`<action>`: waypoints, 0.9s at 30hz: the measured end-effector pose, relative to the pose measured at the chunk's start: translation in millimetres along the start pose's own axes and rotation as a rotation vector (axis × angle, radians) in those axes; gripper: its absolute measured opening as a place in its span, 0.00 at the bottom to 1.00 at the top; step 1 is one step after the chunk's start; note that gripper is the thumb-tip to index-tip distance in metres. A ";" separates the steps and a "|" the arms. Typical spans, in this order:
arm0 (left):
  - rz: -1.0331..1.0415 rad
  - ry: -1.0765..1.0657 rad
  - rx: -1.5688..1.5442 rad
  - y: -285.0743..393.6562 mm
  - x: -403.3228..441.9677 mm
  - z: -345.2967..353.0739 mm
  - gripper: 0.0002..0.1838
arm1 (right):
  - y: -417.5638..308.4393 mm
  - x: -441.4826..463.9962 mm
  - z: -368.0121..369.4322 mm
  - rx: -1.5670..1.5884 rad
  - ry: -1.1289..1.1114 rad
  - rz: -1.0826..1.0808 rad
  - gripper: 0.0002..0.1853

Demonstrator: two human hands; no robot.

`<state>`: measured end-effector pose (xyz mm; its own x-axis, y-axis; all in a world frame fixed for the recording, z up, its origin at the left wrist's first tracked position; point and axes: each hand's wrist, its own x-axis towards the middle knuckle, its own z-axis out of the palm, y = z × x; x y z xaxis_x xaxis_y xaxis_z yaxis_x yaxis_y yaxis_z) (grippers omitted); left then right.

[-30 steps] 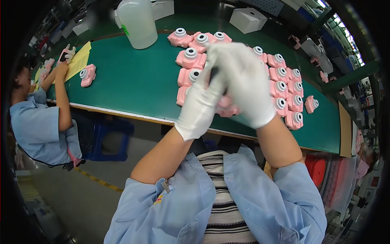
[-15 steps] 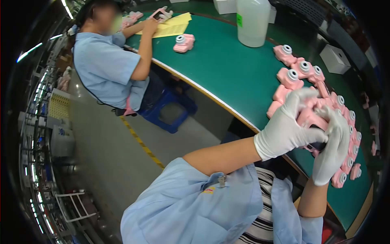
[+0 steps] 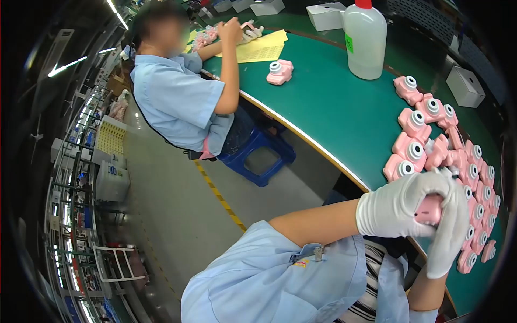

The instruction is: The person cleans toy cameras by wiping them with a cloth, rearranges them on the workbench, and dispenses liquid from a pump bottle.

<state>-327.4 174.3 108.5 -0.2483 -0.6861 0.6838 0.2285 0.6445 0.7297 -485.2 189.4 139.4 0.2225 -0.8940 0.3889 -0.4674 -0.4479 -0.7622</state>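
Both gloved hands are closed round one pink toy camera [image 3: 429,210], with a smooth pink face showing between the fingers. My left hand [image 3: 396,207], in a white glove, wraps it from the left side. On the other side my right hand [image 3: 451,229], gloved too, presses against it. The rest of its body is hidden by the gloves. Close beyond the hands, several similar toy cameras [image 3: 413,151] with white lens rings lie in rows on the green table. Some pink pieces [image 3: 441,152] without a visible lens lie among them.
A bottle [image 3: 367,46] with a red cap stands on the green tabletop [image 3: 334,102]. A lone toy camera [image 3: 279,72] lies near yellow sheets [image 3: 264,48]. At the left, a person [image 3: 177,97] sits on a blue stool [image 3: 258,159]. A white box [image 3: 465,87] is behind.
The held toy camera has been turned, so a pink face shows where a dark part was. My hands sit lower in view. The whole scene has shifted right and down as my head moved.
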 end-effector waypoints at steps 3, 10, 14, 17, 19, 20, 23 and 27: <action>0.084 -0.015 0.079 -5.4 -6.8 -7.5 0.36 | -29.4 3.3 0.0 -0.262 -0.236 -0.262 0.21; -0.077 -0.190 0.362 14.1 3.3 -7.3 0.26 | -8.8 19.2 -1.6 0.323 -0.248 0.172 0.24; 0.162 -0.068 0.411 -0.7 -1.5 -6.7 0.47 | -34.3 10.8 9.6 -0.416 -0.240 -0.321 0.23; 0.224 0.061 0.409 1.3 -3.7 -6.0 0.55 | -35.3 6.2 8.0 -0.396 -0.243 -0.385 0.22; 0.173 0.081 0.386 7.0 -6.3 -6.5 0.56 | -6.9 3.7 5.8 0.055 -0.205 -0.014 0.27; 0.094 0.058 0.394 8.4 -9.9 -6.2 0.59 | 2.8 6.2 6.3 0.343 -0.159 0.186 0.32; 0.008 0.148 0.000 9.3 -10.2 -8.0 0.60 | 2.6 -1.0 11.9 0.270 -0.107 0.014 0.27; -0.213 0.259 -0.280 10.4 -17.5 4.3 0.54 | -8.2 -7.0 22.1 0.111 -0.009 0.000 0.28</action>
<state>-324.8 194.4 104.2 -0.0811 -0.8787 0.4704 0.4531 0.3879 0.8027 -464.1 199.1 131.6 0.2301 -0.8940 0.3845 -0.3701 -0.4458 -0.8150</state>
